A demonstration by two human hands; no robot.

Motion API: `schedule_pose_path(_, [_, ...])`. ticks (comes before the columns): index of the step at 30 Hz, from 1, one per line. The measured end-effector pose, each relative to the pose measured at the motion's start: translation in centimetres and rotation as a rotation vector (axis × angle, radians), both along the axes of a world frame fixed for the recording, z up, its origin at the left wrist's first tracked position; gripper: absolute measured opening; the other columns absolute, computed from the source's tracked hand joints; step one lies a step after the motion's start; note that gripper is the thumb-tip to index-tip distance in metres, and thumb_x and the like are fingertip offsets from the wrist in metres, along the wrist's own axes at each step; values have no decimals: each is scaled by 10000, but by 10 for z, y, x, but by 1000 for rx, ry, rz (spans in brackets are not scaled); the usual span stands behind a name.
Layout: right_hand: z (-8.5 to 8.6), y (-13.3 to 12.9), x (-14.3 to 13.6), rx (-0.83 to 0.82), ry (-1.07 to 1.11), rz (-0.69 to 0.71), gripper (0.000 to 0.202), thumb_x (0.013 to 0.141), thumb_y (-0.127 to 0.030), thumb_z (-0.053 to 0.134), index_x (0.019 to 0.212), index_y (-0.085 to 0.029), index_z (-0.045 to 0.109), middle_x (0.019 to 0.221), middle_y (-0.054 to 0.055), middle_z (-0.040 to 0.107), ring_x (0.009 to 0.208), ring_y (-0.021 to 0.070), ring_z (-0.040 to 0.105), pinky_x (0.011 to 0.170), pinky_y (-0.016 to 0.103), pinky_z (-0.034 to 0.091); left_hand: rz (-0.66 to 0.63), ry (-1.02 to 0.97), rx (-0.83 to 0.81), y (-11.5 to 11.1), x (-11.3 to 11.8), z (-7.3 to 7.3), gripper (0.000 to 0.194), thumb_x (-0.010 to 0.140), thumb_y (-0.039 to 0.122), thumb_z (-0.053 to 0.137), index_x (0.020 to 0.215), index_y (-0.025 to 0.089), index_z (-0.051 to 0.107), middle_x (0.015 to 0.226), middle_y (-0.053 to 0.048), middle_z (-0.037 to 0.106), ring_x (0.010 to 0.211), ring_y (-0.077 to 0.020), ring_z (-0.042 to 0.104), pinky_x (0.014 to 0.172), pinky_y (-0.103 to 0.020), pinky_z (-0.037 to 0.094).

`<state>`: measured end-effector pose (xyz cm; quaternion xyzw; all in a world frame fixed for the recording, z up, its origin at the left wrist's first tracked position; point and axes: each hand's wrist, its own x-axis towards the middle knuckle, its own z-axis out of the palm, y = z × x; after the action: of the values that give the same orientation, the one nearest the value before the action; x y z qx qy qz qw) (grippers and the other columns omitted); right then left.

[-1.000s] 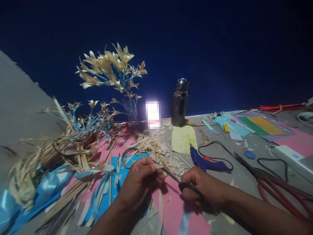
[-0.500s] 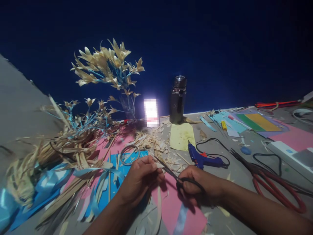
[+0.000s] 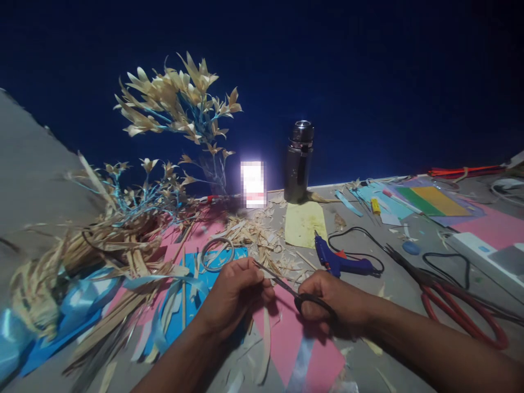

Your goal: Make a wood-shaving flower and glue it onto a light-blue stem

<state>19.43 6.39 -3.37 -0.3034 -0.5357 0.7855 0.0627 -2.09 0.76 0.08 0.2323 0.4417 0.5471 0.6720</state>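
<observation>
Scissors (image 3: 282,283) with dark handles are in my right hand (image 3: 333,300), the fingers wrapped round the loops. Their blades point up and left, close together, and the tips reach the fingertips of my left hand (image 3: 235,292). That hand is closed in a pinch on a small pale strip of dried husk (image 3: 267,275), of which only a little shows beside the blades. A longer pale strip (image 3: 265,344) hangs or lies below my left hand; I cannot tell whether it is held. Husk scraps (image 3: 262,237) lie in a heap beyond both hands.
Husk flowers on blue stems (image 3: 180,103) and a dried husk bundle (image 3: 98,251) are at left. Behind are a blurred bright light (image 3: 254,185) and a dark flask (image 3: 300,164). A blue glue gun (image 3: 339,262), red-handled shears (image 3: 454,300) and a power strip (image 3: 487,262) lie at right.
The scissor blades have drawn closer together at the left fingertips, and my right hand has closed in slightly. The whole view has shifted a little.
</observation>
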Motion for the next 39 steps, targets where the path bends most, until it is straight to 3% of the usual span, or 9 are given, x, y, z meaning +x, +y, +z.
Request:
schedule_pose_path(7, [-7, 0, -6, -76, 25, -89, 223, 722, -281, 722, 591, -146, 603, 445, -27, 577, 338, 60, 425, 332, 162, 268, -1, -9, 12, 0, 2, 3, 201, 664, 186, 842, 670, 149, 645, 642, -57, 717, 574, -154, 656, 598, -265, 521])
schedule_pose_path(10, [-5, 1, -9, -84, 123, -171, 236, 719, -306, 778, 666, -129, 632, 542, -2, 636, 423, 79, 509, 390, 170, 329, 0, -30, 16, -1, 7, 1, 223, 656, 206, 875, 686, 154, 660, 613, -44, 706, 549, -143, 636, 581, -260, 515])
schedule_pose_path(14, [6, -1, -13, -35, 215, -391, 368, 591, -274, 906, 833, -126, 671, 707, 6, 683, 574, 110, 599, 517, 202, 443, -40, -35, 18, -2, 15, -5, 235, 669, 244, 883, 674, 153, 666, 556, -44, 679, 518, -151, 612, 564, -281, 511])
schedule_pose_path(18, [11, -5, -15, 19, 261, -523, 435, 575, -249, 916, 905, -152, 650, 806, 13, 698, 687, 139, 632, 599, 231, 478, -75, -23, 8, -5, 23, -14, 225, 687, 257, 872, 674, 141, 679, 545, -44, 664, 523, -165, 609, 580, -313, 520])
schedule_pose_path(25, [10, -7, -16, 84, 263, -590, 400, 595, -235, 917, 853, -152, 623, 718, -33, 615, 608, 95, 535, 565, 207, 428, -130, -61, -25, -10, 31, -16, 212, 678, 244, 877, 731, 120, 714, 619, -63, 689, 557, -161, 615, 612, -322, 525])
schedule_pose_path(31, [1, -12, -23, 110, 301, -679, 416, 631, -242, 910, 899, -163, 602, 780, -27, 626, 626, 94, 574, 581, 201, 470, -106, -107, -14, -10, 38, -24, 245, 660, 188, 886, 789, 156, 680, 636, -6, 655, 528, -118, 575, 548, -253, 471])
schedule_pose_path(36, [-3, -18, -30, 58, 346, -556, 470, 661, -364, 895, 904, -194, 531, 681, -28, 649, 558, 169, 653, 572, 302, 542, -54, -88, -15, -9, 37, -25, 199, 718, 233, 834, 716, 153, 652, 583, -7, 624, 506, -112, 543, 532, -241, 442])
schedule_pose_path(39, [3, -17, -26, 102, 261, -495, 420, 642, -335, 906, 851, -165, 584, 699, -19, 654, 592, 126, 622, 569, 227, 494, -9, -86, -4, -7, 32, -16, 171, 700, 198, 816, 701, 148, 653, 663, -20, 662, 521, -108, 553, 539, -241, 449])
